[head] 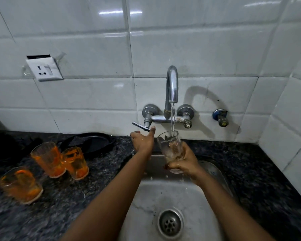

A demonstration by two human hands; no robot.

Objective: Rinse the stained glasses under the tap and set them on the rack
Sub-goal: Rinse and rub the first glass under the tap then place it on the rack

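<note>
Water runs from the chrome tap [172,84] into a clear glass [170,145] held upright over the steel sink [163,193]. My right hand [184,161] grips that glass around its lower half. My left hand [142,140] reaches up to the tap's left lever handle [140,126], thumb touching its end, fingers loosely spread. Three orange-stained glasses stand on the dark counter at the left: one nearest me [20,184], one taller [48,158], one beside it [75,162]. No rack is in view.
The dark speckled granite counter [250,171] surrounds the sink. A black ring-shaped object [94,138] lies behind the stained glasses. On the tiled wall sit a power socket [44,69] and a blue-capped valve [220,116]. The sink drain [170,223] is near me.
</note>
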